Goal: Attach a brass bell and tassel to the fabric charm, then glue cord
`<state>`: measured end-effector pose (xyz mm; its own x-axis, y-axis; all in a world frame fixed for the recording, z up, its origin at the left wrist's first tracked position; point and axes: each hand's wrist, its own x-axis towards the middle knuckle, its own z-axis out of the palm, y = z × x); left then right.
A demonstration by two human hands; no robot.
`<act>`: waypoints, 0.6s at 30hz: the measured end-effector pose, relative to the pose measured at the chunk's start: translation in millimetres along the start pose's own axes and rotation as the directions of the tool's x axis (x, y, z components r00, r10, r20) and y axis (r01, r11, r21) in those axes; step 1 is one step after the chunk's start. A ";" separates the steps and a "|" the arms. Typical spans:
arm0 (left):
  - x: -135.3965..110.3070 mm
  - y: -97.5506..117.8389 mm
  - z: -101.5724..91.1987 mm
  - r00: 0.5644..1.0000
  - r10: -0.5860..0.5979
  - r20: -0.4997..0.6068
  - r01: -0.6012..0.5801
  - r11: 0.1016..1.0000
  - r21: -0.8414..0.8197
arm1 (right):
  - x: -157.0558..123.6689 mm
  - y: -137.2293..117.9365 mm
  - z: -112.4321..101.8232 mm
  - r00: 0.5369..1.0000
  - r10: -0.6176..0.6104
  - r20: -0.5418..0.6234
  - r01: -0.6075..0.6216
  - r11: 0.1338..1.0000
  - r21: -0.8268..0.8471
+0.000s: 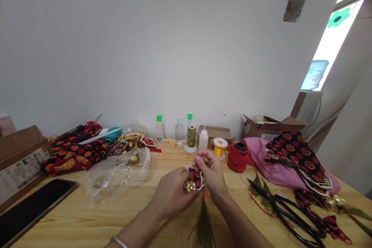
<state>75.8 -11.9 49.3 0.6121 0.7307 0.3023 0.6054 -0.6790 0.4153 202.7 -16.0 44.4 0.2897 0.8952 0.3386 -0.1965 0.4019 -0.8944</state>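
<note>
A patterned ornament [198, 178], dark fabric with a pale rim, is held low over the worktop [139, 195], near its front edge. It is gripped at its left side by the left hand [173, 190]; the right hand [211, 170] is closed in a pinch at its upper edge, and what is pinched cannot be made out. A gold bell [190, 186] is seen on the ornament's front, partly covered by fingers. Below, a green tassel [204, 221] is cut off by the lower border.

Writing: a white printed label [24, 168] is carried by the left carton [21, 139]; its lines are too small to be read. A barcode-like sticker [266, 136] is noted on the right carton [276, 126], likewise illegible. Small print is borne at the base of the green-capped bottle [159, 130]; no word could be resolved.

The phone [36, 215] is cropped at the left, the black scissors [290, 211] at the bottom. The small brown box [222, 131] is partly hidden by the yellow spool [219, 149] and white squeeze bottle [203, 139].
</note>
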 end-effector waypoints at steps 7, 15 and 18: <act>-1.1 -8.3 14.5 0.999 0.025 0.022 -0.020 0.982 -0.188 | 0.3 5.6 -0.5 0.999 0.026 -0.022 -0.026 1.000 0.012; -2.0 -20.9 12.3 0.991 -0.020 0.136 0.092 0.830 -0.551 | -2.5 1.5 2.7 0.998 0.054 -0.039 -0.054 0.999 0.002; -2.9 -24.0 13.0 0.982 -0.049 0.181 0.151 0.776 -0.612 | -3.8 0.2 2.9 0.996 0.072 -0.045 -0.072 0.997 -0.002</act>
<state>66.2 1.4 27.2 0.6638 0.7379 0.1217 0.2508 -0.3729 0.8933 198.8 -18.8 43.8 0.3169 0.9121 0.2601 -0.2145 0.3360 -0.9171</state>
